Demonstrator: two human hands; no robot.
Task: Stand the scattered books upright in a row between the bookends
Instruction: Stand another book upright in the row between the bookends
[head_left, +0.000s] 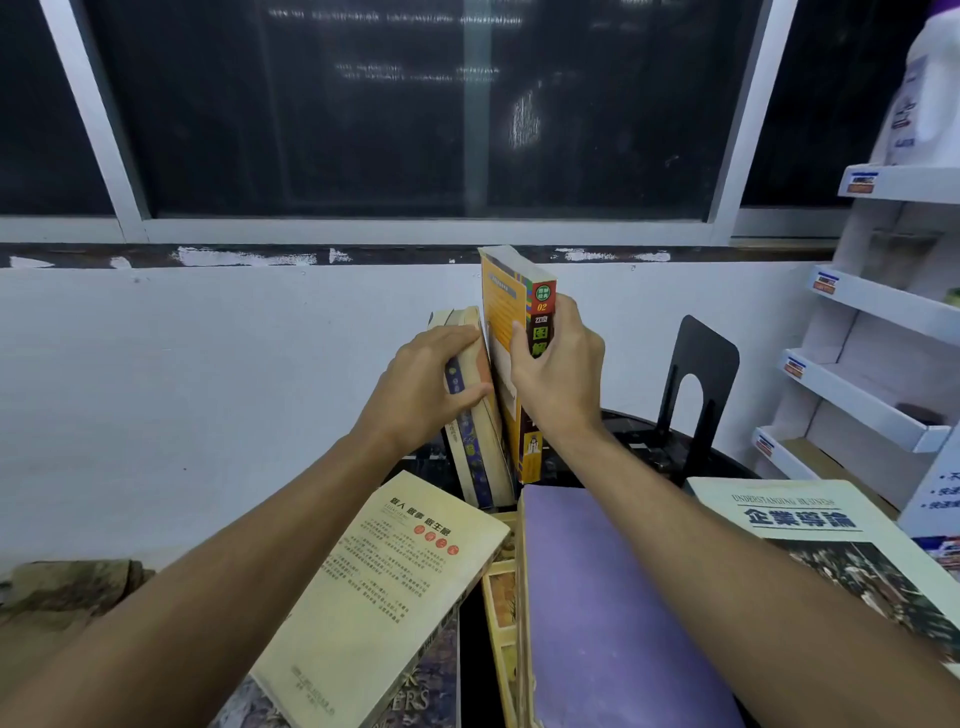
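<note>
While the left hand (431, 384) clasps the leaning paperbacks (488, 452) and the right hand (558, 364) grips the orange book (501, 312) upright, both left of the black bookend (696, 395), the purple book (613, 597), cream paperback (384, 587) and business textbook (841, 545) lie flat in front of it; most remains undone.

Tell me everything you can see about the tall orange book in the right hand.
The orange book is a thick paperback: orange-yellow cover, pale page edges on top, dark spine with a red top, green badge and "02". It stands on end on the dark table, tilted slightly left. The right hand grips it, thumb on the cover, fingers across the spine. A cream book leans close at its left; the black bookend stands apart.
</note>
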